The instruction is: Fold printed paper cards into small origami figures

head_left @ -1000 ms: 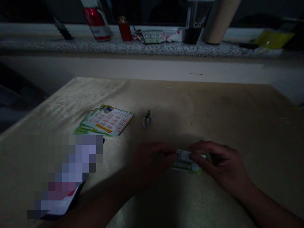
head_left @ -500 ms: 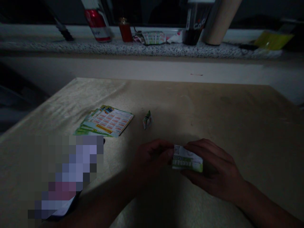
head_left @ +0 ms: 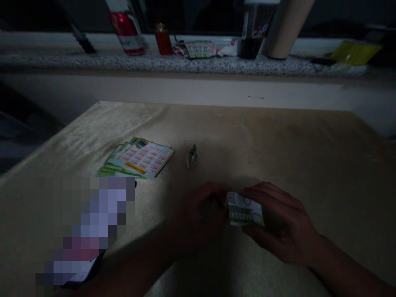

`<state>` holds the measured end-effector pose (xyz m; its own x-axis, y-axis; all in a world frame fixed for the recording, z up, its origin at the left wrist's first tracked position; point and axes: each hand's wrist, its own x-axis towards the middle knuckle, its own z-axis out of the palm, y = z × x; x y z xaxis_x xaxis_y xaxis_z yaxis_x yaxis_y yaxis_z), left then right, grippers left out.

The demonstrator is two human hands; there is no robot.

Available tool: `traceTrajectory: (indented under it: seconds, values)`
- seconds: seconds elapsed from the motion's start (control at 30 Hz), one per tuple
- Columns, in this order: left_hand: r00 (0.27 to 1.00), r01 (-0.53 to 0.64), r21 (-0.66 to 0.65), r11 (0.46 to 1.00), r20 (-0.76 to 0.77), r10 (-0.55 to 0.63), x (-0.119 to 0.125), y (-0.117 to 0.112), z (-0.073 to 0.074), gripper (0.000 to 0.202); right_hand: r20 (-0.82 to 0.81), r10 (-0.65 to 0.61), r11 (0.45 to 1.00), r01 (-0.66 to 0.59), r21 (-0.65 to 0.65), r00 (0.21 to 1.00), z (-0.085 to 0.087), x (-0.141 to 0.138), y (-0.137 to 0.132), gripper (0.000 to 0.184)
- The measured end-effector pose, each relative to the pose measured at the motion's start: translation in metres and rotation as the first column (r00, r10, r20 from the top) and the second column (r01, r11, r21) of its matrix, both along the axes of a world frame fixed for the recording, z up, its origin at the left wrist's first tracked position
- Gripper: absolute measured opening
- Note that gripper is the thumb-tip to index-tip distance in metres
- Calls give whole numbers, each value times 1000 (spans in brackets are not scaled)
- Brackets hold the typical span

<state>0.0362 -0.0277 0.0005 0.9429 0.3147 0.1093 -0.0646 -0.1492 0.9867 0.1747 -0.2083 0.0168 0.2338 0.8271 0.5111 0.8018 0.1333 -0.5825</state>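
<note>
A small folded paper slip (head_left: 245, 209), white and green with print on it, is held just above the table in front of me. My right hand (head_left: 283, 222) grips it from the right, fingers along the top edge and thumb below. At its left edge is my left hand (head_left: 198, 214), curled, with fingertips at the upper corner and thumb lower down. Deep shadow partly hides that contact. Farther away stands a small folded paper piece (head_left: 192, 156). To its left lies a fanned pile of printed green-and-white cards (head_left: 145, 159).
A pixelated phone-like object (head_left: 95, 222) lies on the table (head_left: 278, 140) at left. Behind, the speckled sill (head_left: 216, 65) carries a red can (head_left: 128, 35), a small red bottle (head_left: 163, 40), crumpled wrappers (head_left: 200, 48), a dark drink cup (head_left: 253, 35) and a yellow item (head_left: 355, 53).
The slip has tilted so more of its printed face shows. My left thumb has moved down and apart from the fingers; my right hand has shifted only slightly.
</note>
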Motion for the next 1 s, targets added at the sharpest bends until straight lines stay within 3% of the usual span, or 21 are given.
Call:
traceTrajectory:
  seconds: [0.13,0.37,0.5,0.7,1.0]
  values:
    - [989,-55,242,969,147,20,1,2,4,33,-9,39,999,-39,-13,999,0,1,1,51]
    - [995,-60,346,936,97,28,4,3,8,21,-42,48,999,-49,-24,998,2,2,2,48]
    - [998,-59,344,937,36,50,3,1,5,17,-47,46,998,-47,-33,998,4,2,3,46]
    - [982,-85,205,975,-149,117,2,-4,6,15,-26,43,998,-44,-54,999,4,2,3,42]
    - [986,-74,181,981,-133,99,1,-2,5,11,-28,31,999,-31,-14,999,-3,4,2,37]
